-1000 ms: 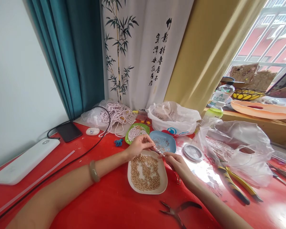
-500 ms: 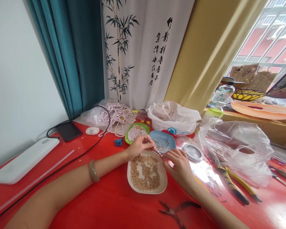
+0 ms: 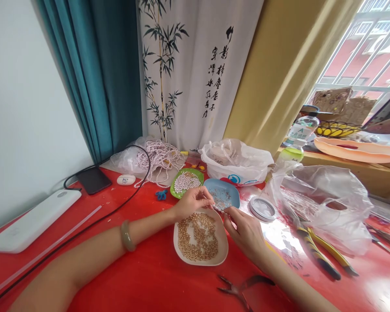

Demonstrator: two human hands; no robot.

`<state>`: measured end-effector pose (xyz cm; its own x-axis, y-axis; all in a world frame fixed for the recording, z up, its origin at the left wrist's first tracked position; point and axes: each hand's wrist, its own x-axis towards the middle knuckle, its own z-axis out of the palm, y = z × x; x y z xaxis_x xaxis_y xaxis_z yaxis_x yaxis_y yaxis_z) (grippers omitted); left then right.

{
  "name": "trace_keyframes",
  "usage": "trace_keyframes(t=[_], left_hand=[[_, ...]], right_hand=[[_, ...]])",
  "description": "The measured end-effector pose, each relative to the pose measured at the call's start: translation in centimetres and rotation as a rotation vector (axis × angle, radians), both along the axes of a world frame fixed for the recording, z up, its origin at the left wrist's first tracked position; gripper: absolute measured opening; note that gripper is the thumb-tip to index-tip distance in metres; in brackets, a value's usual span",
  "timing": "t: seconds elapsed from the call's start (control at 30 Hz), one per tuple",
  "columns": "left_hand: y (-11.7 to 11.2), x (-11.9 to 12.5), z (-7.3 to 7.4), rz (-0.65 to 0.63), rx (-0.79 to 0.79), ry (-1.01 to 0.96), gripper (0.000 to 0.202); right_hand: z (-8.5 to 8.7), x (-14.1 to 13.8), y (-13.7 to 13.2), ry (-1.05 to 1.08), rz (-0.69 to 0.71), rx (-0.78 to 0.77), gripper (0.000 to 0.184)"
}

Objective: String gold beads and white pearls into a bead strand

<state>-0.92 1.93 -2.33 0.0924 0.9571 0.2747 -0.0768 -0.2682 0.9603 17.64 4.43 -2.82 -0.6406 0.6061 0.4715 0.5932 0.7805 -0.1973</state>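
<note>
the red glossy tabletop [image 3: 123, 281] spreads under both hands. well off to the right of the right hand [image 3: 245, 225] slumps a crumpled clear plastic bag [image 3: 341, 203]; beyond both hands sits a bulging white plastic bag [image 3: 243, 167]. the off-white rounded-square plate [image 3: 200, 262] lies just below the fingertips, on the person's side of them. yellow-and-black handled pliers [image 3: 318, 255] rest right of the right hand, and dark-handled pliers [image 3: 235, 289] lie nearer the person than that hand. a pale blue rounded-square plate [image 3: 235, 196] is just beyond the fingertips, a bright green dish [image 3: 173, 189] just beyond the left hand [image 3: 191, 203].

between the two hands is a thin strand of tiny pale beads [image 3: 218, 209], too small to read fully. its long axis runs from the left fingertips across to the right ones, dipping slightly rightward, so neither hand is clearly nearer: the left pinches one end, the right seems to pinch the other. the off-white plate's far rim and the blue plate hem it in closely. smallest are the round gold beads [image 3: 199, 249] below.
</note>
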Motion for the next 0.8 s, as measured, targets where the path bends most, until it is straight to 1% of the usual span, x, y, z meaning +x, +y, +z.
trace_keyframes(t=[0.2,0.4,0.67,0.8], left_hand=[[-0.2,0.5,-0.2,-0.032,-0.020,-0.029,0.019],[-0.7,1.1,0.3,-0.047,-0.048,-0.074,0.021],[-0.7,1.0,0.4,-0.042,-0.075,-0.103,0.023],[-0.7,1.2,0.5,-0.040,-0.084,-0.106,0.026]], right_hand=[[0.0,0.0,0.0,-0.034,0.042,0.089,0.019],[0.3,0.1,-0.1,-0.009,0.107,0.092,0.021],[0.3,0.0,-0.3,-0.018,0.056,0.129,0.022],[0.4,0.1,-0.4,-0.035,0.034,0.133,0.020]])
